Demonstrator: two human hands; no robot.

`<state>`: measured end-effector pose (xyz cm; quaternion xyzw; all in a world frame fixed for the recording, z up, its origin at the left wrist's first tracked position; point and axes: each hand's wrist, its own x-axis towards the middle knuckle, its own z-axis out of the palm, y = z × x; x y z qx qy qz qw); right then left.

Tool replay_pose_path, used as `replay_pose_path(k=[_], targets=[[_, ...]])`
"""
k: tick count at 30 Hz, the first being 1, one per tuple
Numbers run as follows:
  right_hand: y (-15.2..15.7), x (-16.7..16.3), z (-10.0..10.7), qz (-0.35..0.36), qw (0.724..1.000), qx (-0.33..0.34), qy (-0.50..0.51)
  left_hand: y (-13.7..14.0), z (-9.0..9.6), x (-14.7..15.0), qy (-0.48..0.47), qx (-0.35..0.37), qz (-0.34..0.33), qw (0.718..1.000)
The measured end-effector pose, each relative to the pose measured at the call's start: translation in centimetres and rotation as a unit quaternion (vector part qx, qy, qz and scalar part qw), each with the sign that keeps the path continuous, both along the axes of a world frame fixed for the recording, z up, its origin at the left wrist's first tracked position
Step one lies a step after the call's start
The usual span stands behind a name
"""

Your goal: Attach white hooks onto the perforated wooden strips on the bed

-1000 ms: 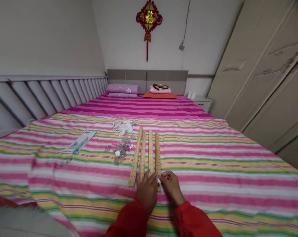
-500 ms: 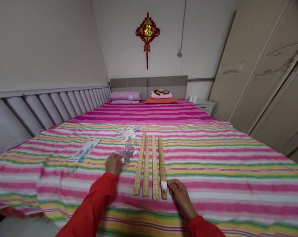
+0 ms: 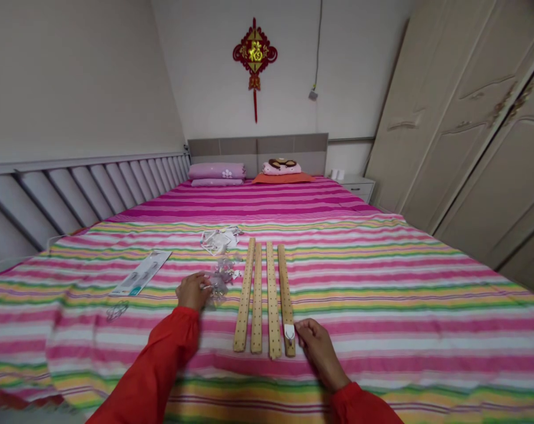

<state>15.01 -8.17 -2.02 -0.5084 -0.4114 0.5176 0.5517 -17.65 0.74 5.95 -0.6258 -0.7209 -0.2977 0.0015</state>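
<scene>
My left hand (image 3: 193, 291) is closed, its fingertips at the left edge of a pile of small clear plastic packets (image 3: 225, 271). What sits in its pinch is too small to make out. My right hand (image 3: 319, 348) pinches the right edge of a small white tag with a metal ring (image 3: 289, 333). That tag lies on the near end of the rightmost wooden strip (image 3: 284, 282). Further pale wooden strips with rows of small holes (image 3: 273, 300) lie side by side to its left, pointing away from me.
Beyond the packets lies a heap of white pieces (image 3: 220, 239). At left are a flat blister card (image 3: 142, 272) and a tangle of thin wire-like loops (image 3: 117, 310). All rest on a striped bedsheet (image 3: 382, 294). Folded bedding (image 3: 217, 171) lies by the headboard; a railing (image 3: 116, 182) runs along the left.
My left hand has drawn slightly left, back from the packets. My right hand stays at the white tag. The whole view has shifted a little to the right.
</scene>
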Motion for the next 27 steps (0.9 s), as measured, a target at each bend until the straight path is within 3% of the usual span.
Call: replay_pose_path(k=[2, 5, 11, 14, 19, 24, 27], targets=[[0.0, 0.0, -0.1, 0.0, 1.0, -0.005, 0.01, -0.7, 0.6, -0.1, -0.103, 0.063, -0.023, 0.992], [-0.1, -0.1, 0.1, 0.001, 0.999, -0.014, 0.037, -2.4, 1.5, 0.6, -0.261, 0.112, -0.041, 0.958], [-0.6, 0.0, 1.4, 0.005, 0.994, -0.036, 0.1, -6.8, 1.8, 6.1, -0.514, -0.015, -0.091, 0.853], [-1.1, -0.2, 2.5, 0.008, 0.993, -0.024, 0.115, -8.2, 1.5, 9.5, -0.539, -0.08, -0.134, 0.828], [-1.4, -0.8, 4.5, 0.058, 0.992, 0.006, 0.115, -8.6, 1.2, 14.0, -0.506, -0.15, -0.19, 0.828], [-0.5, -0.7, 5.6, 0.077, 0.991, 0.019, 0.108, -7.1, 1.1, 16.7, -0.493, -0.159, -0.247, 0.819], [0.4, -0.4, 5.6, 0.062, 0.99, 0.024, 0.124, -6.0, 0.6, 17.7, -0.516, -0.143, -0.239, 0.81]])
